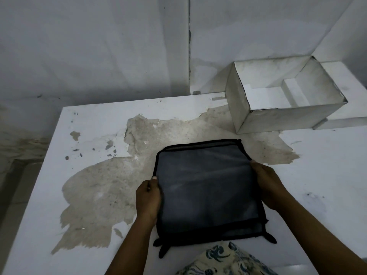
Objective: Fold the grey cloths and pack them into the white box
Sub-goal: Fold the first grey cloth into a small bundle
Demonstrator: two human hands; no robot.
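Table (89, 124): white top, coating peeled in a broad patch (95, 195) left of and beyond the grip, sandy substrate exposed. Wall (89, 46) beyond the grip: white, scuffed, with a dark vertical joint (189, 56). Floor (14, 185) far left of the grip: dim, stained. Lighting poor

Fingers of L hand (148, 197) & R hand (267, 187) hidden under grey cloth (206, 191)

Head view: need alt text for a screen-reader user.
The left hand and right hand grip a folded grey cloth by its side edges over a white table with peeling paint. An open white box stands beyond it to the right, no cloth visible inside.
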